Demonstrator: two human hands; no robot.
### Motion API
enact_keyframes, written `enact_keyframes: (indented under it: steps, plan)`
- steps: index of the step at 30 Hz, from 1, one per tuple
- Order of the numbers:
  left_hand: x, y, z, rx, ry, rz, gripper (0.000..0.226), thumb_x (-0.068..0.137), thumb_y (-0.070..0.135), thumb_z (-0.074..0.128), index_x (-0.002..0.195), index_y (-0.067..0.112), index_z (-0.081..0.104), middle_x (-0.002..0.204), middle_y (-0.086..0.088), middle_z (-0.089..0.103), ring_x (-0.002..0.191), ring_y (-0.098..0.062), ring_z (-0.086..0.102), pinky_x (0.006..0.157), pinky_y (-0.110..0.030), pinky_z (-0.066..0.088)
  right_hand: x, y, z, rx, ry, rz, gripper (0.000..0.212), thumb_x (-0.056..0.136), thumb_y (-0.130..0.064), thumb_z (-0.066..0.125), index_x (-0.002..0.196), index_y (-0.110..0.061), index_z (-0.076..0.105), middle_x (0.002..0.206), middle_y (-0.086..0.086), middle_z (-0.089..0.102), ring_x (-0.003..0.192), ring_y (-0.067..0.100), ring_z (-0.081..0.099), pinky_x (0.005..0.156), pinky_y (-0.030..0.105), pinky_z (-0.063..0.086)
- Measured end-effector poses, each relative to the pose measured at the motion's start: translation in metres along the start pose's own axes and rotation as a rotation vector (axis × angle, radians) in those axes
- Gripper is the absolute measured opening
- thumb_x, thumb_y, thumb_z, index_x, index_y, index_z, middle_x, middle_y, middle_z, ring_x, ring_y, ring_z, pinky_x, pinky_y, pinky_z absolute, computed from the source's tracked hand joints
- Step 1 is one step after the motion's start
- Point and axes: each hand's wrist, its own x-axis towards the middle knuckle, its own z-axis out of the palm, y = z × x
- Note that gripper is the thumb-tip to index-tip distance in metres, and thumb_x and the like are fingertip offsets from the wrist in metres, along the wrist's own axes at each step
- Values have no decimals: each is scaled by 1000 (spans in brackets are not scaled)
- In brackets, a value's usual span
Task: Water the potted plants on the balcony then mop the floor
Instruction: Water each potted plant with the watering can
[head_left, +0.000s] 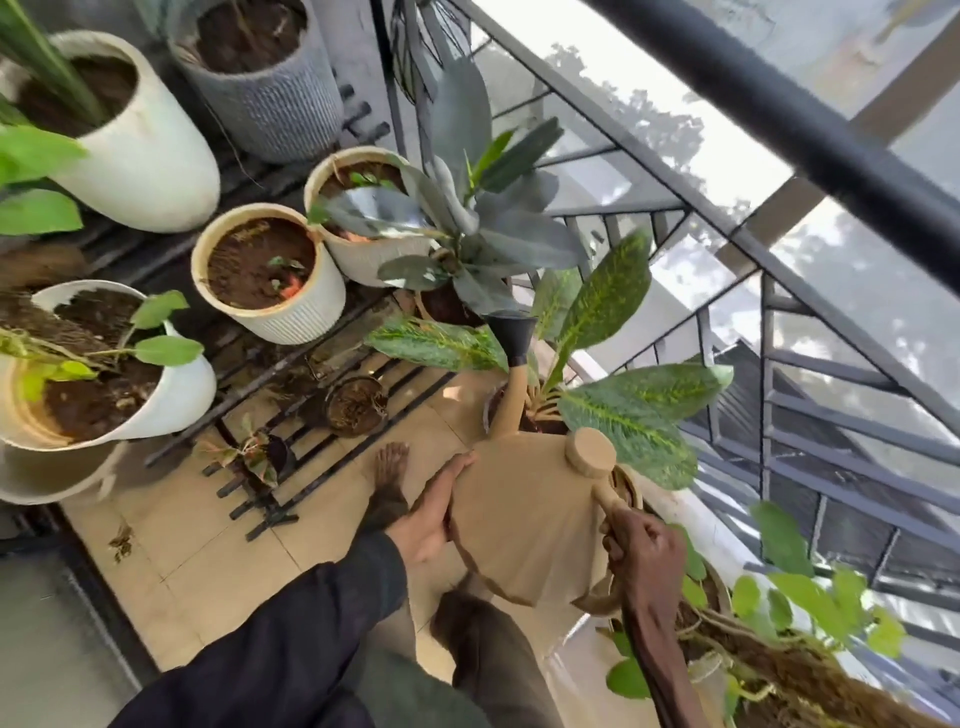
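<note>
1 dark sleeve (270, 639) fills the bottom of my feed and leads to the left hand (431, 512), which lies flat with straight fingers against the side of the tan watering can (524, 519). The right hand (644, 540) is curled tight round the can's handle. That makes 2 hands on 1 can, held above the floor and tipped away from me. Its spout ends in 1 black rose (511, 332) among the leaves of the variegated plant (623, 410), whose pot is mostly hidden behind the can. Beside the can I see 1 bare foot (389, 467) on the beige floor tiles (208, 545). On my right, 1 trailing vine (789, 597) hangs from a pot I can barely make out.

Past the foot stands a black slatted rack (291, 364). Its low tier holds 2 small black pots (356, 405). Its upper tier holds 2 smooth white pots (150, 161), 2 cream ribbed pots (291, 312) and 1 grey ribbed pot (275, 109), 5 in all. Part of 1 more pale pot (52, 473) shows under the nearest white one. 1 dark-leaved plant (483, 228) rises between the rack and the variegated one.

Farthest off, a black metal railing (769, 322) with glass panels closes the balcony, topped by 1 thick handrail (779, 119).
</note>
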Motion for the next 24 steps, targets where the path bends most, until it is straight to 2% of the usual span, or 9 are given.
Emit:
enact_keyframes:
  steps: [2, 4, 7, 9, 11, 13, 17, 21, 24]
  plan:
    - [0, 19, -9, -32, -2, 2, 52, 90, 63, 61, 123, 23, 68, 105, -4, 79, 109, -24, 66, 78, -32, 53, 10, -21, 15, -47, -17, -9, 36, 75, -46, 57, 47, -25, 67, 44, -5, 54, 43, 11, 45, 47, 22, 36]
    - [1, 38, -17, -34, -16, -11, 55, 92, 64, 58, 126, 22, 67, 116, -6, 76, 112, -24, 67, 87, -34, 55, 19, -43, 30, -73, -44, -17, 41, 77, -46, 58, 48, -19, 67, 45, -3, 54, 47, 20, 45, 55, 27, 38]
    - [4, 74, -29, 8, -51, -44, 56, 92, 68, 54, 124, 24, 67, 118, -5, 75, 113, -22, 67, 99, -35, 54, 35, -74, 56, -129, -59, -6, 46, 84, -48, 60, 59, -13, 74, 46, -5, 60, 43, 18, 50, 56, 31, 41]
    - [4, 97, -35, 8, -80, -69, 51, 93, 69, 52, 117, 26, 68, 105, 1, 80, 102, -16, 71, 81, -28, 58, 44, -98, 72, -162, -78, -8, 47, 88, -47, 61, 67, -9, 79, 49, -1, 64, 44, 18, 53, 54, 34, 42]
    - [7, 122, -43, -7, -89, -114, 55, 93, 70, 51, 115, 24, 70, 99, 0, 81, 97, -17, 73, 72, -27, 56, 52, -121, 92, -232, -75, -21, 55, 94, -47, 65, 71, 2, 76, 54, 15, 66, 47, 21, 51, 51, 42, 45]
    - [12, 140, -52, -8, -96, -141, 63, 91, 72, 52, 121, 20, 70, 109, -6, 79, 106, -23, 71, 78, -31, 56, 60, -144, 110, -280, -73, -16, 59, 100, -43, 68, 76, 11, 72, 65, 28, 67, 49, 21, 47, 52, 39, 44]
    - [20, 174, -68, 28, -90, -220, 74, 83, 79, 56, 126, 20, 69, 122, -11, 74, 118, -30, 66, 109, -47, 49, 75, -180, 144, -374, -43, -17, 57, 101, -45, 69, 76, 6, 77, 71, 27, 73, 53, 36, 62, 61, 44, 56]
    - [25, 200, -80, 35, -127, -286, 77, 84, 77, 55, 128, 16, 67, 125, -15, 71, 120, -33, 64, 113, -50, 45, 80, -204, 168, -399, -15, 0, 63, 101, -47, 67, 83, 12, 75, 74, 30, 74, 71, 45, 73, 68, 50, 59]
    - [21, 214, -84, 72, -136, -341, 81, 85, 78, 52, 132, 14, 65, 131, -18, 68, 122, -32, 62, 113, -48, 44, 80, -218, 177, -410, -8, -24, 65, 102, -47, 67, 81, 14, 74, 73, 30, 73, 72, 49, 71, 65, 54, 60]
